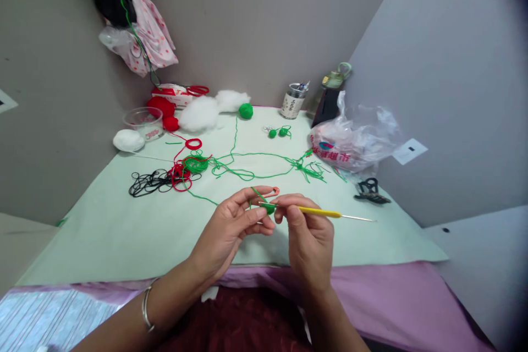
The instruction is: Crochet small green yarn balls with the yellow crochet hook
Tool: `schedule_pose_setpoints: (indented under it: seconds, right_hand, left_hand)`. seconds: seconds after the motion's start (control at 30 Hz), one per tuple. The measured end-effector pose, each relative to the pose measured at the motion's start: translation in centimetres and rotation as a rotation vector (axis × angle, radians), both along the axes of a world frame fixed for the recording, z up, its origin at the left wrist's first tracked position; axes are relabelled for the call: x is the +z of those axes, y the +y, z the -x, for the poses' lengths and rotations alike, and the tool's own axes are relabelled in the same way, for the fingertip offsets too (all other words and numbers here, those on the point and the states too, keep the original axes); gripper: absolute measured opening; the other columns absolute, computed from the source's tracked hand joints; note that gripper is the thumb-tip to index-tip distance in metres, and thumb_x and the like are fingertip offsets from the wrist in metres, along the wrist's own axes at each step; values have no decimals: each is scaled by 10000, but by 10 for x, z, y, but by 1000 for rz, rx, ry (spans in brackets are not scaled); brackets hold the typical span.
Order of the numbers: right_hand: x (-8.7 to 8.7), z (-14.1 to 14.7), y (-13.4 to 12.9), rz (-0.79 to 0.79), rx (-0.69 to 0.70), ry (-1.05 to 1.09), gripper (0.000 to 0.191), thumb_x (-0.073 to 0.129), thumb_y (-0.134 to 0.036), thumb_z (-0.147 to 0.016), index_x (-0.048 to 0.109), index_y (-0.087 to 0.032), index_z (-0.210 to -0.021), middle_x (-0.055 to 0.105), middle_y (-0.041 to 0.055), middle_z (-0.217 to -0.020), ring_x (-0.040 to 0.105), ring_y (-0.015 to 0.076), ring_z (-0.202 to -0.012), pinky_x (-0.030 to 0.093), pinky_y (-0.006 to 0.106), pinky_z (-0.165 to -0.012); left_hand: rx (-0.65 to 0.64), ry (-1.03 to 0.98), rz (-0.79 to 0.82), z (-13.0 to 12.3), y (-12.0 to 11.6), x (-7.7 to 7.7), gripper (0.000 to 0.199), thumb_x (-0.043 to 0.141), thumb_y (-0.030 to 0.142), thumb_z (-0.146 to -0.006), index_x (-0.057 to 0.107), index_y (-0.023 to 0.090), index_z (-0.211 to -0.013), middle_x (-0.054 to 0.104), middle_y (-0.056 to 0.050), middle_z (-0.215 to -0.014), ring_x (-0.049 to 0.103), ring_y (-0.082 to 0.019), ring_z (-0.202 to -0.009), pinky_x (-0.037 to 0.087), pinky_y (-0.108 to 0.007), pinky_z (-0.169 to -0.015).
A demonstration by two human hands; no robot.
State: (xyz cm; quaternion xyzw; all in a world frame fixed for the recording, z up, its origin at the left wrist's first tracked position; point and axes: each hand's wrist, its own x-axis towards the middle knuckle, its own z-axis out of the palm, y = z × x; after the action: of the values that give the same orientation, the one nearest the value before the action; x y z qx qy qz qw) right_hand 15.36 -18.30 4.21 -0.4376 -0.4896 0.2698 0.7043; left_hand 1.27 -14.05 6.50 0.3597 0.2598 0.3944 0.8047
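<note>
Between thumb and fingers, my left hand (239, 217) pinches a small green crochet piece (269, 208), with green yarn running over the raised forefinger. An orange stitch marker (275, 191) shows just above the piece. My right hand (307, 225) grips a crochet hook (322, 212) by its yellow handle. One metal end points left and lies at the green piece; the other sticks out to the right. From my left hand the yarn trails across the table to a tangled green bundle (196, 164). Fingertips partly cover the piece.
Black yarn (150, 181) and red yarn (180, 176) lie at the left. White stuffing (200, 114), a plastic tub (144, 121) and a green ball (246, 111) stand behind. A pen can (293, 102), plastic bag (350, 140) and black hair claw (371, 191) are to the right.
</note>
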Motion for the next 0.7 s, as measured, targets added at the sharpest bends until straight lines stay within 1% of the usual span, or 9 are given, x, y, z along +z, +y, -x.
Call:
schedule_pose_setpoints:
  seconds: [0.07,0.1,0.13,0.2,0.3,0.4,0.5,0.6,0.7]
  right_hand:
    - [-1,0,1,8,41,90,163,624,-276,-1010,778,-234,-979,744,26,-862,658,138,-703,571,285,-673]
    - [0,0,2,12,60,135,163,627,-293,-1009,772,-228,-972,737,24,-829,660,139,-683,575,285,-658]
    - [0,1,3,13,76,177,168,628,-309,-1008,765,-222,-964,732,24,-803,661,141,-662,575,284,-635]
    - [1,1,4,10,106,245,184,621,-327,-1010,753,-213,-951,735,28,-793,659,140,-632,568,279,-595]
    - [3,0,4,-14,139,272,197,599,-313,-1025,744,-216,-935,743,28,-844,660,128,-648,562,267,-608]
    - [2,-2,-1,-23,101,162,202,569,-286,-1044,736,-224,-949,736,23,-875,665,138,-715,564,288,-686]
    - [2,-3,-6,-34,24,-2,197,549,-254,-1053,731,-232,-980,742,25,-905,662,149,-752,548,317,-741]
    - [4,-3,-10,-52,-54,-118,201,545,-209,-1048,735,-233,-988,748,24,-908,665,154,-757,538,329,-747]
    - [7,-2,-11,-76,-94,-203,219,528,-173,-1045,730,-235,-989,745,26,-895,670,165,-761,546,334,-726]
  left_hand:
    - [-14,-17,4,0,0,0,230,818,244,-873,817,221,-1102,735,-31,-924,687,-117,-814,565,-236,-836]
    - [-17,-20,1,0,0,0,225,812,252,-881,818,217,-1102,747,-41,-939,689,-126,-837,559,-252,-869]
    - [-17,-21,-4,0,1,0,222,808,259,-884,819,212,-1101,752,-48,-944,684,-130,-840,553,-260,-876]
    - [-3,-18,-23,0,1,0,220,812,273,-881,824,206,-1090,747,-47,-935,660,-124,-801,540,-254,-840]
    - [29,3,-55,1,1,0,215,815,295,-879,828,219,-1079,730,-35,-941,630,-107,-750,514,-240,-794]
    - [49,69,-104,2,0,1,225,790,313,-904,819,233,-1112,719,-27,-936,629,-107,-741,499,-242,-794]
    - [84,134,-202,3,-1,0,224,762,316,-932,807,256,-1142,702,-8,-929,637,-110,-760,499,-246,-825]
    - [114,182,-296,4,-1,-1,229,743,311,-946,792,262,-1164,687,4,-872,648,-126,-783,515,-258,-844]
    - [129,238,-352,6,0,1,255,736,312,-945,777,239,-1186,687,-4,-850,655,-147,-790,537,-280,-832]
